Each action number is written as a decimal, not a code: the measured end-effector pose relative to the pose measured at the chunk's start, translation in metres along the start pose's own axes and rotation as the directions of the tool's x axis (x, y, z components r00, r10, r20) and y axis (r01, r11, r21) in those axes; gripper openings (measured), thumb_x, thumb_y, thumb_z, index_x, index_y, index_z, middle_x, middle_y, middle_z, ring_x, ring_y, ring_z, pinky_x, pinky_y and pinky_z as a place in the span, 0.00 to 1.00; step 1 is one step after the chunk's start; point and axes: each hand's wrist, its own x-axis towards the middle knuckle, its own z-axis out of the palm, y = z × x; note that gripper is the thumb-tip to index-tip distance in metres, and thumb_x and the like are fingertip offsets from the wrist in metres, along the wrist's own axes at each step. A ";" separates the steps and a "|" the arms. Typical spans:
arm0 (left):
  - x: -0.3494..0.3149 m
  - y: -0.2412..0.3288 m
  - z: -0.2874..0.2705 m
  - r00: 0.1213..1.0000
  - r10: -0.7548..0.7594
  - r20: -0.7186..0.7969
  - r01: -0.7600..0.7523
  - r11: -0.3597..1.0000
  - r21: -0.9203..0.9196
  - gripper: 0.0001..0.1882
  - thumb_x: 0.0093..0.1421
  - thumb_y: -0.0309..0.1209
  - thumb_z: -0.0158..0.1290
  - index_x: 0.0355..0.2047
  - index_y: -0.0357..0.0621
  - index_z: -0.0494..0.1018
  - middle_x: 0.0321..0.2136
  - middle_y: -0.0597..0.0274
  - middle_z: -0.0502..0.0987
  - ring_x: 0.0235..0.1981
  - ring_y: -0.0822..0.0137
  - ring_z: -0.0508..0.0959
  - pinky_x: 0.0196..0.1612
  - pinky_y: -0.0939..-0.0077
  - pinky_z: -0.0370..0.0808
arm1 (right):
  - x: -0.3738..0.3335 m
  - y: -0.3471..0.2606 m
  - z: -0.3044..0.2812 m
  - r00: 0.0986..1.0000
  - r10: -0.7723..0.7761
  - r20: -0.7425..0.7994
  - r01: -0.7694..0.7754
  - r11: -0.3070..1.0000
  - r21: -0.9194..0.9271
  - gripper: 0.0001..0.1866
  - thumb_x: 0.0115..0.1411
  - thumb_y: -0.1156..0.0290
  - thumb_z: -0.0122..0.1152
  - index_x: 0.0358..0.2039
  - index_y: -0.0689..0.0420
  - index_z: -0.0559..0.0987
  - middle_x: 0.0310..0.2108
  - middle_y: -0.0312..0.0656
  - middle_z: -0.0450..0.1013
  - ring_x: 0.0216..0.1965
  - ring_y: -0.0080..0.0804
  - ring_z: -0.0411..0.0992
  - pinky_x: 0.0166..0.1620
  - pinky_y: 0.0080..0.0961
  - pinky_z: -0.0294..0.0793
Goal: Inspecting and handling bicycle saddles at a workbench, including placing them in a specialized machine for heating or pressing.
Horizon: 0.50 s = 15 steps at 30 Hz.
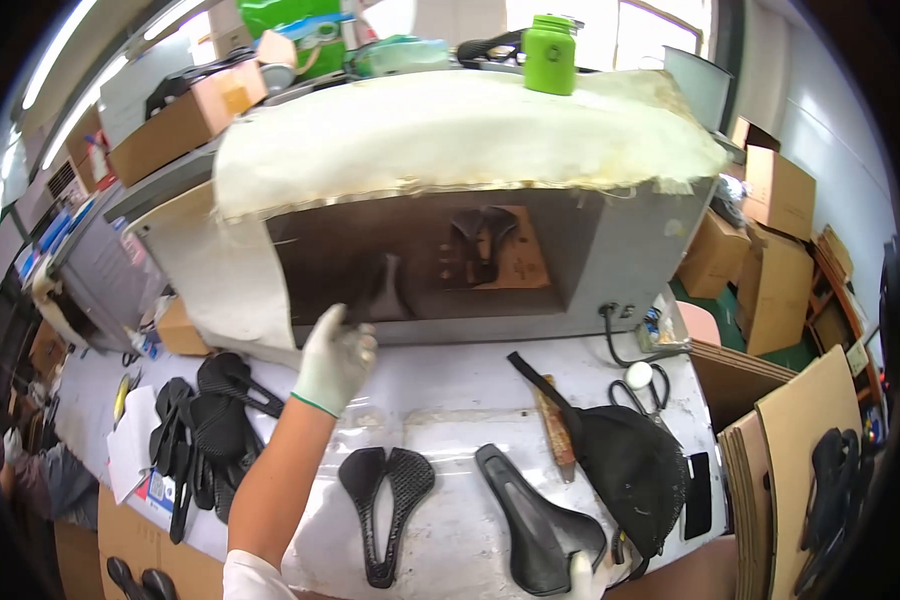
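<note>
My left hand [335, 362], in a white glove, reaches to the front edge of a grey box-like booth [430, 333]. Its fingers are loosely bent and apart, with nothing visible in them. Just beyond them, inside the booth, is a blurred dark saddle-shaped piece [390, 290]. Deeper in lies a black bicycle saddle [483, 242] on brown cardboard [525, 262]. At the lower edge my gloved right hand [582, 578], mostly hidden, grips the wide end of a black bicycle saddle shell [540, 535]. Between my arms rests a textured split saddle cover [382, 510].
Several black saddle parts [215, 430] are piled at left. On the right are a black cloth bag [630, 470], scissors [642, 385], a dark phone-like slab [698, 495] and cardboard sheets [805, 440]. A green jar [550, 55] stands on the cloth-covered booth top.
</note>
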 end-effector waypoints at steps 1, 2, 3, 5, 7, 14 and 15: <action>0.006 -0.010 0.008 0.997 0.078 0.004 -0.078 0.996 0.034 0.23 0.69 0.49 0.57 0.49 0.42 0.73 0.38 0.59 0.76 0.32 0.67 0.74 0.32 0.75 0.70 | -0.001 0.001 0.001 0.998 -0.003 -0.056 0.003 1.000 0.001 0.30 0.75 0.69 0.55 0.71 0.70 0.62 0.72 0.53 0.59 0.70 0.44 0.59 0.72 0.36 0.55; 0.005 -0.015 0.013 0.986 0.167 0.009 -0.167 0.984 0.068 0.24 0.69 0.50 0.56 0.49 0.41 0.72 0.38 0.59 0.76 0.32 0.67 0.74 0.32 0.75 0.69 | 0.002 -0.002 0.002 0.999 0.013 -0.036 -0.012 0.999 0.039 0.29 0.74 0.70 0.55 0.71 0.71 0.62 0.71 0.55 0.61 0.69 0.45 0.61 0.72 0.37 0.55; 0.003 -0.016 0.010 0.977 0.192 0.096 -0.199 0.977 0.075 0.23 0.70 0.49 0.55 0.50 0.40 0.72 0.36 0.61 0.76 0.31 0.69 0.73 0.32 0.76 0.68 | -0.002 0.016 -0.010 0.998 -0.049 0.050 0.054 0.993 -0.105 0.29 0.74 0.70 0.55 0.70 0.71 0.63 0.69 0.56 0.63 0.68 0.46 0.62 0.72 0.37 0.57; 0.004 -0.033 0.011 0.965 0.230 0.127 -0.251 0.951 0.179 0.22 0.71 0.47 0.53 0.51 0.39 0.74 0.31 0.63 0.75 0.29 0.70 0.73 0.30 0.77 0.68 | -0.001 -0.002 -0.001 0.999 -0.014 0.038 0.018 0.993 -0.113 0.26 0.74 0.67 0.56 0.66 0.69 0.69 0.63 0.56 0.70 0.63 0.48 0.68 0.68 0.39 0.64; 0.003 -0.049 0.040 0.959 0.218 0.181 -0.263 0.924 0.280 0.20 0.72 0.45 0.52 0.49 0.39 0.75 0.29 0.63 0.75 0.29 0.71 0.74 0.30 0.78 0.68 | -0.003 0.022 -0.012 1.000 -0.004 0.023 0.008 0.984 -0.177 0.25 0.74 0.67 0.57 0.66 0.68 0.70 0.62 0.54 0.71 0.61 0.47 0.69 0.66 0.39 0.66; 0.133 -0.070 0.141 0.572 0.025 0.820 -0.520 -0.762 0.386 0.25 0.70 0.49 0.51 0.55 0.44 0.78 0.60 0.54 0.77 0.62 0.52 0.74 0.62 0.55 0.71 | -0.006 0.015 -0.008 0.994 0.085 0.075 -0.079 0.993 -0.088 0.27 0.71 0.69 0.58 0.67 0.66 0.68 0.62 0.49 0.72 0.62 0.43 0.69 0.66 0.37 0.66; 0.148 -0.073 0.138 0.566 0.030 0.824 -0.522 -0.761 0.385 0.25 0.70 0.49 0.51 0.55 0.44 0.78 0.60 0.54 0.77 0.62 0.52 0.74 0.62 0.55 0.71 | -0.007 0.003 -0.003 0.987 0.129 0.094 -0.122 0.990 -0.078 0.29 0.71 0.68 0.58 0.68 0.66 0.66 0.63 0.50 0.70 0.63 0.43 0.68 0.67 0.37 0.64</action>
